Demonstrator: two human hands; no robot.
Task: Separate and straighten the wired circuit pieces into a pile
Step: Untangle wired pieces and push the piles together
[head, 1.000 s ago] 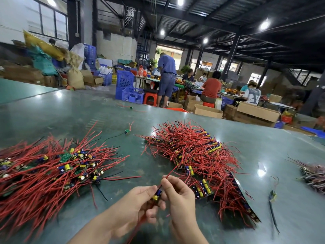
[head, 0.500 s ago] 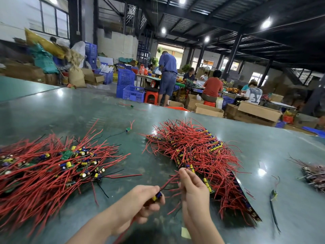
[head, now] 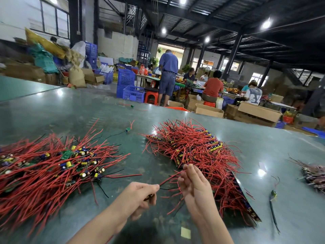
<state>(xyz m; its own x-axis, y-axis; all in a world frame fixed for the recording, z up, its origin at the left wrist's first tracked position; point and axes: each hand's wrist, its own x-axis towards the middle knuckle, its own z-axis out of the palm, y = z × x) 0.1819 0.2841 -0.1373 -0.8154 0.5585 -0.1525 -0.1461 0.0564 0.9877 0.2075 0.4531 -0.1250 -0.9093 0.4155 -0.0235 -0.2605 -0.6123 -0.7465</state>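
Observation:
One wired circuit piece is stretched between my hands above the green table (head: 158,150). My left hand (head: 140,198) grips its small board end, mostly hidden in my fingers. Its red wire (head: 169,178) runs up and right to my right hand (head: 193,184), whose fingertips pinch the wire near its far end. A spread pile of red-wired boards (head: 49,166) with yellow and blue components lies on the left. A denser tangled heap (head: 195,152) lies just beyond my right hand.
A single loose piece (head: 129,129) lies between the piles, another (head: 131,106) near the table's far edge. A loose piece (head: 273,196) and a third heap (head: 314,175) lie at right. Blue crates (head: 131,88), boxes and seated workers lie beyond the table.
My right hand has slid up and away along the red wire, pulling it straight, while my left hand kept its hold on the board end.

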